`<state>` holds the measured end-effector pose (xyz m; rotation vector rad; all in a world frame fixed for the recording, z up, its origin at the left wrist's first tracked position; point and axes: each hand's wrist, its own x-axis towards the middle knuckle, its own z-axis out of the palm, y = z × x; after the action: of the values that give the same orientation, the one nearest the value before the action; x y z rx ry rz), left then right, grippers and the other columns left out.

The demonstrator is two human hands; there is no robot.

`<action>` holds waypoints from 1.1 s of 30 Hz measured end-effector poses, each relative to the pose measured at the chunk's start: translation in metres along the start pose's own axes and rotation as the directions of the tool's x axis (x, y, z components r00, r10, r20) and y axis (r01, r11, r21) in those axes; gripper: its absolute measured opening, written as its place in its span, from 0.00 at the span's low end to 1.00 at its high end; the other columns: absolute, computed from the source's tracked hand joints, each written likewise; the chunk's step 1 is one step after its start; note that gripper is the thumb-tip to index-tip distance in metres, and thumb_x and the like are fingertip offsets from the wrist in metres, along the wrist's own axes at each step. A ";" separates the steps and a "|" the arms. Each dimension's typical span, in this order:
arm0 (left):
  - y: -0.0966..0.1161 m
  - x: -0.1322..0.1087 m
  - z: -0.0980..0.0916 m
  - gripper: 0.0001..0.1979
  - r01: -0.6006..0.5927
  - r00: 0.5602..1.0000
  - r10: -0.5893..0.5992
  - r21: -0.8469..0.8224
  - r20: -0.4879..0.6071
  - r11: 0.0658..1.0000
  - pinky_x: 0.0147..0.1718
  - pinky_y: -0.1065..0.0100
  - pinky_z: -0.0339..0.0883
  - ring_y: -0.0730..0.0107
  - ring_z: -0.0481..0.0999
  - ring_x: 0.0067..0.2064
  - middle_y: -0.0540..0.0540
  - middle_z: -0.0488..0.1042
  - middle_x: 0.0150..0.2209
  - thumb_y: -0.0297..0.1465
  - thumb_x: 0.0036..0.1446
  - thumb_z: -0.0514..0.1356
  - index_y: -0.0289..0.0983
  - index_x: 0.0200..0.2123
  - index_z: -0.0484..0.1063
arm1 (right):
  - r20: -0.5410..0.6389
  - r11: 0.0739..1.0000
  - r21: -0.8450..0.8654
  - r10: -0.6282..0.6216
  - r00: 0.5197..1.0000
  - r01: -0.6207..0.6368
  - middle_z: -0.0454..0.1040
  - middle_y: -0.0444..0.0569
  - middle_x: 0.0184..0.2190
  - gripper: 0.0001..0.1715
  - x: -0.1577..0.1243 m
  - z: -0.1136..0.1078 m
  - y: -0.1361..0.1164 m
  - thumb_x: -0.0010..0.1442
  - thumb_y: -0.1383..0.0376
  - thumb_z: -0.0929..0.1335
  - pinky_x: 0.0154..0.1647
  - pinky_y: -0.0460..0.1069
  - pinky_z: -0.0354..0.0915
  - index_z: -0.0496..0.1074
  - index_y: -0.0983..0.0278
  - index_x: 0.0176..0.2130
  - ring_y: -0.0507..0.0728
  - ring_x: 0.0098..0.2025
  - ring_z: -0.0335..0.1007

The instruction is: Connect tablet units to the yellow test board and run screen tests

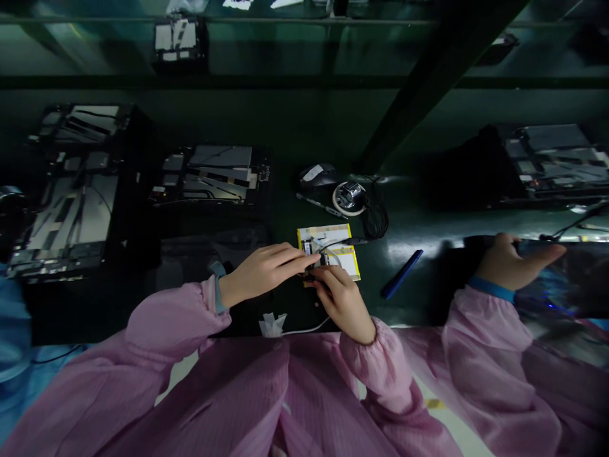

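A flat battery pack (351, 264) with yellow edges and a white face lies on the dark bench in front of me. On its left part sits a small dark electronic part (307, 247) with a white label, joined to a thin cable. My left hand (269, 270) reaches in from the left, its fingers together and their tips on this part; its thumb is hidden. From the lower right, my right hand (345, 301) pinches at the part's near edge, fingers bent. The fingers cover exactly what is gripped.
Behind the pack are a black mouse (316, 176), a pen (321, 205) and a round white-rimmed object (349, 198) beside coiled black cable (375, 222). A blue pen (402, 274) lies right. Opened device stacks (216, 174) stand left and right. A co-worker's hand (507, 266) is at right.
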<state>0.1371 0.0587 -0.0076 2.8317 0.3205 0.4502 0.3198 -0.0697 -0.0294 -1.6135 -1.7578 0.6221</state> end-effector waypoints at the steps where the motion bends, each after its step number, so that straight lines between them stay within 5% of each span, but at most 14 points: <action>1: 0.000 0.000 0.001 0.19 -0.004 1.000 0.004 0.001 0.009 1.000 0.47 0.64 0.72 0.67 0.74 0.47 0.44 0.75 0.47 0.24 0.66 0.49 0.38 0.60 0.61 | 0.003 1.000 -0.001 0.005 1.000 -0.005 0.74 0.52 0.42 0.12 0.000 0.000 0.001 0.66 0.69 0.62 0.46 0.54 0.69 0.71 0.60 0.47 0.59 0.45 0.71; 6: -0.001 -0.003 0.010 0.11 0.065 0.990 -0.074 0.071 0.123 0.995 0.42 0.64 0.73 0.64 0.75 0.45 0.41 0.73 0.47 0.23 0.65 0.49 0.32 0.46 0.69 | 0.004 0.999 -0.052 0.011 1.000 -0.011 0.74 0.53 0.42 0.13 0.003 0.002 0.006 0.66 0.68 0.61 0.46 0.56 0.68 0.71 0.61 0.48 0.59 0.44 0.70; 11: 0.000 -0.002 0.015 0.11 0.133 0.965 -0.149 0.086 0.215 0.987 0.43 0.64 0.72 0.64 0.73 0.44 0.42 0.72 0.42 0.21 0.64 0.48 0.33 0.43 0.69 | -0.022 0.998 -0.062 0.006 1.000 -0.007 0.73 0.53 0.42 0.14 0.007 0.006 0.012 0.66 0.68 0.60 0.47 0.56 0.68 0.72 0.60 0.48 0.60 0.45 0.70; 33: -0.002 -0.001 0.021 0.08 0.128 0.972 -0.138 0.062 0.189 0.990 0.45 0.63 0.70 0.64 0.72 0.43 0.43 0.73 0.42 0.22 0.64 0.51 0.32 0.40 0.70 | -0.054 0.999 -0.052 0.009 0.999 -0.012 0.73 0.52 0.41 0.13 0.010 0.014 0.018 0.67 0.68 0.60 0.45 0.56 0.64 0.71 0.62 0.46 0.60 0.45 0.67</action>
<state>0.1429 0.0561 -0.0276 2.8486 0.4840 0.1399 0.3218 -0.0560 -0.0503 -1.6606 -1.7404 0.5372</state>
